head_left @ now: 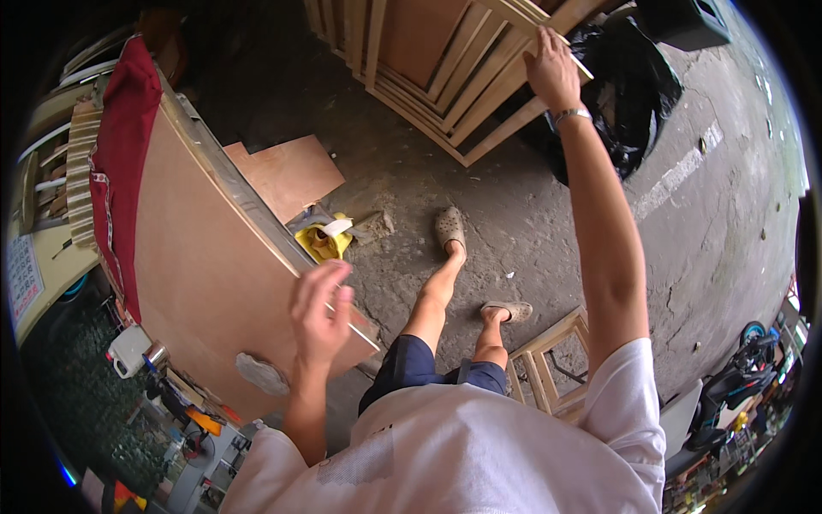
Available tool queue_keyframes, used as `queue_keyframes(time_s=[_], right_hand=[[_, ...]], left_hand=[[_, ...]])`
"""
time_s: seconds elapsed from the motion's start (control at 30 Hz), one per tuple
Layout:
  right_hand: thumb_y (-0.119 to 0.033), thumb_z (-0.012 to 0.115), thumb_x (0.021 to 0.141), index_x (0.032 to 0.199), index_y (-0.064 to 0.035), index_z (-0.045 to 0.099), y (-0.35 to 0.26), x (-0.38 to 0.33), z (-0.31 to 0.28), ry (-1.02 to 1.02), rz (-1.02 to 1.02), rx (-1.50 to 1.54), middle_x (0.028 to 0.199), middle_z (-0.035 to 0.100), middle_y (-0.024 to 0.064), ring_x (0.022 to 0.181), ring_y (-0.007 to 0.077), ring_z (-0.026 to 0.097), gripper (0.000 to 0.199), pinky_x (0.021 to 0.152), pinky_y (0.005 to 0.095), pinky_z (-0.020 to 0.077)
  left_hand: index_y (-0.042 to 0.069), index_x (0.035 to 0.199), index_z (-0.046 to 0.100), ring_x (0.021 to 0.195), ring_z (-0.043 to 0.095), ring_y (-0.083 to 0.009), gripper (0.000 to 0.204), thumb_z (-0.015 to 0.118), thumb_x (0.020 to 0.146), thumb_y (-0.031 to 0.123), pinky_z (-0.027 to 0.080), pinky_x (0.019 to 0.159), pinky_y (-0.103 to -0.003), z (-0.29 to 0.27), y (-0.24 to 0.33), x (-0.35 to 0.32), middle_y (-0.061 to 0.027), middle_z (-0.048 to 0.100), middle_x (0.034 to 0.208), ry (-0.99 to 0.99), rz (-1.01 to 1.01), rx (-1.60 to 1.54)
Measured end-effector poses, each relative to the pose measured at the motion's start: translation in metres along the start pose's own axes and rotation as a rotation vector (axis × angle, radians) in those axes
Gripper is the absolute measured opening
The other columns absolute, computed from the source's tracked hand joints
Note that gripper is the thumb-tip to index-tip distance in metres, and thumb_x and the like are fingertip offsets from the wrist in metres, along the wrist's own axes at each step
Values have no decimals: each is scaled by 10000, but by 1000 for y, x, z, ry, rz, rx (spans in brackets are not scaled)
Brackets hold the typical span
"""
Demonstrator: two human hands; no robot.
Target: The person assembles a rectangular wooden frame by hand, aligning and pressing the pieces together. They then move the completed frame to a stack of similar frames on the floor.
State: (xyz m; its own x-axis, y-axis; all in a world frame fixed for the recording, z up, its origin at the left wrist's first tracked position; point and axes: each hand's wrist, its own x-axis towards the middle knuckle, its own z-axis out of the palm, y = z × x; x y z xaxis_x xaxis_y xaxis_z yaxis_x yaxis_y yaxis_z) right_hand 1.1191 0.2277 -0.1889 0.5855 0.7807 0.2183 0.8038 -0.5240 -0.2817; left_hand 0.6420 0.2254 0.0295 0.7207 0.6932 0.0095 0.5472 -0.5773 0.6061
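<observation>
Right hand (552,73) gripping top rail of leaning wooden frames (445,64) at 1 o'clock. Left hand (321,308) pinching edge of upright plywood panel (205,257) at 9 o'clock. Risk: frames toppling, panel sliding, feet (449,230) near.

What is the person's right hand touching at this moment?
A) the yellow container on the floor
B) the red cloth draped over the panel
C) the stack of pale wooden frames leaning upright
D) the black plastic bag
C: the right hand rests on the top edge of the stack of pale wooden frames.
</observation>
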Motion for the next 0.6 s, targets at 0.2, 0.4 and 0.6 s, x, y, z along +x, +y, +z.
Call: queue_keyframes(time_s=[0.2,0.4,0.6], right_hand=[[-442,649,880,1517,-43,317,-17,20,51,-155,104,-239,1521,346,274,1423,432,305,822,1177,485,244],[-557,653,829,1445,-29,416,-25,36,49,-74,263,-146,1396,447,295,1330,459,385,845,1096,520,334],[-531,663,819,1326,-34,527,-41,33,34,-33,286,-209,1258,511,250,1237,417,448,723,1022,520,378]], left_hand=[[67,1135,671,963,650,-265,246,616,938,203,511,824,-384,21,-27,-5,-75,680,1068,-286,44,-8],[82,1137,671,900,652,-242,256,609,938,231,507,782,-373,25,-37,-7,-52,681,1020,-242,41,7],[72,1115,675,872,665,-264,250,643,907,209,510,733,-378,27,-34,-6,-72,698,983,-223,33,17]])
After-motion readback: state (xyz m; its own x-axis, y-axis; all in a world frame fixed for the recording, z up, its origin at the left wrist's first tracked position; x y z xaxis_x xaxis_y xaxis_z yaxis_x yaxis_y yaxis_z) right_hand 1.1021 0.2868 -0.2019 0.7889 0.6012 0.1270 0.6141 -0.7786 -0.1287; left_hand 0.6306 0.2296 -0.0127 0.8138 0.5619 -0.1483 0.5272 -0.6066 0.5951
